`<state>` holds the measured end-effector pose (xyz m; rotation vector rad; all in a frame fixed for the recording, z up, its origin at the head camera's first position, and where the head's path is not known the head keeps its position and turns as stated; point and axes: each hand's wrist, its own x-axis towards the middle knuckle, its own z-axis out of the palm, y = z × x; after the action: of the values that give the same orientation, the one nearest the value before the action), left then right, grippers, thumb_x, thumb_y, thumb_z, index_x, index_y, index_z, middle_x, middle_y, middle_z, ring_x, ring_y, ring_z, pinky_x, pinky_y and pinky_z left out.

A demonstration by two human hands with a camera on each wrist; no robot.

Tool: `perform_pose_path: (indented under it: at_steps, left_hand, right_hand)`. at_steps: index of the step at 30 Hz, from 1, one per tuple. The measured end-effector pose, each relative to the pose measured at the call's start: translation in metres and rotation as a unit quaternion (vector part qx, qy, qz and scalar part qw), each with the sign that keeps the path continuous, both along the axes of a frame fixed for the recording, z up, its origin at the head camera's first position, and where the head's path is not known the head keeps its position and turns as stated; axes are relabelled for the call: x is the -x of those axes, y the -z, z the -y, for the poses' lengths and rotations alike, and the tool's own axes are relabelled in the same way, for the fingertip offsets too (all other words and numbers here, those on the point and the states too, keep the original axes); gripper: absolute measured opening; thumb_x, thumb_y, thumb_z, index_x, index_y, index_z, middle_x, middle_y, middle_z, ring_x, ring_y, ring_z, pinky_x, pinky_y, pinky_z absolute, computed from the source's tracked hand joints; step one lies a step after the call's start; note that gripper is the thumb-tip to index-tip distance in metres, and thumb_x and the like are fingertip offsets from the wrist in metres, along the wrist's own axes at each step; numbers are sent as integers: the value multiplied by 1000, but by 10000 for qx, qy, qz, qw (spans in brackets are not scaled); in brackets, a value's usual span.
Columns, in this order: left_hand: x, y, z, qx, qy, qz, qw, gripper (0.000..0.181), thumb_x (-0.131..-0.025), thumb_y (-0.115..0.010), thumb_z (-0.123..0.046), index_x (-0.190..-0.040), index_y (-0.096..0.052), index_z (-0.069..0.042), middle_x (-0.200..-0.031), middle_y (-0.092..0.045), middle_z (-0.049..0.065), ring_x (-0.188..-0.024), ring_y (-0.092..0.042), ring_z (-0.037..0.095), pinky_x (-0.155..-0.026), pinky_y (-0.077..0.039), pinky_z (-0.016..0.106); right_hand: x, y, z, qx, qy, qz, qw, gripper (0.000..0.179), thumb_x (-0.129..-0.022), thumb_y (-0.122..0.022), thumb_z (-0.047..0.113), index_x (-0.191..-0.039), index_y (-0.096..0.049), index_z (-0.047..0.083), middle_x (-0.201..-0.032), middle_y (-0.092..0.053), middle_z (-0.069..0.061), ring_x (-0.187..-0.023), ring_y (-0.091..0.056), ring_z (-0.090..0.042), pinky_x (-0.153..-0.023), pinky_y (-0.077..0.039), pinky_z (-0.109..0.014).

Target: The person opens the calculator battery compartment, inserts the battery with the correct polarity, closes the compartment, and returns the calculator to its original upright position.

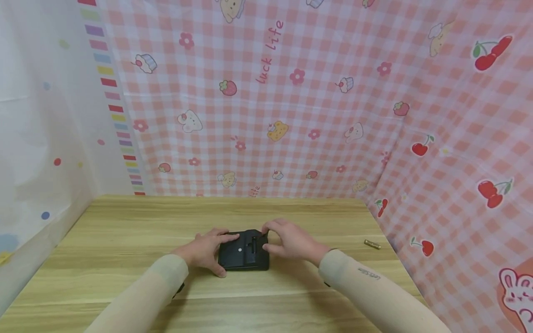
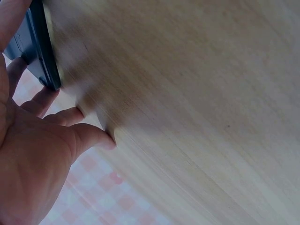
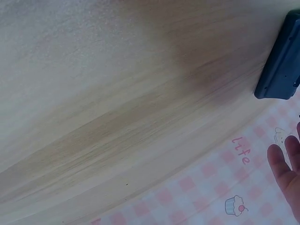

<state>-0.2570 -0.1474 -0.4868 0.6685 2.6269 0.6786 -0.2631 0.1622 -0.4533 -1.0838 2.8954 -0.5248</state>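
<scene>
A flat black device [image 1: 233,254] lies on the table with a narrow slot, like a battery compartment, open in its raised right part. Its exact kind cannot be told. My left hand [image 1: 207,252] holds it by the left side, the thumb at the near corner and a finger across its top. At the right edge my right hand [image 1: 289,240] has curled index finger and thumb on the device, one by the far corner and one lower down. Whether a small part lies between those fingertips is hidden. In the right wrist view, the other fingers [image 3: 281,171] stand off from it.
A small gold-coloured battery [image 1: 372,244] lies on the wooden table [image 1: 137,231] near the right edge. Checked cloth [image 1: 250,111] with cartoon prints hangs behind and to the right, and a pale cloth [image 1: 37,129] to the left.
</scene>
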Motion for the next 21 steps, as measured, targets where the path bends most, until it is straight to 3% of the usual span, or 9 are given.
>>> perform_pose_path:
  at_steps: [9, 15, 21]
  left_hand:
    - [1, 1, 0, -14, 7, -19, 10000, 111, -69, -103, -33, -164, -46, -27, -173, -33, 20, -159, -32, 45, -118, -14, 88]
    - [1, 1, 1, -46, -11, -17, 10000, 111, -70, -103, -33, -164, -46, -26, -173, -32, 20, -159, -32, 44, -119, -12, 88]
    - [0, 1, 1, -81, -7, 10, 10000, 111, -70, -103, -32, -164, -45, -26, -173, -31, 20, -159, -32, 44, -120, -11, 87]
  right_hand:
    - [1, -4, -6, 171, 65, -117, 9998, 36, -99, -78, 35, -128, -65, 20, -129, -71, -4, -123, -69, -29, -104, -59, -48]
    - [1, -6, -9, 236, -19, -405, 9989, 36, -97, -79, 31, -126, -66, 15, -123, -72, -5, -118, -70, -25, -101, -59, -46]
    - [2, -5, -14, 243, 107, -390, 9989, 34, -97, -79, 29, -126, -66, 16, -122, -73, -2, -116, -69, -20, -100, -60, -44]
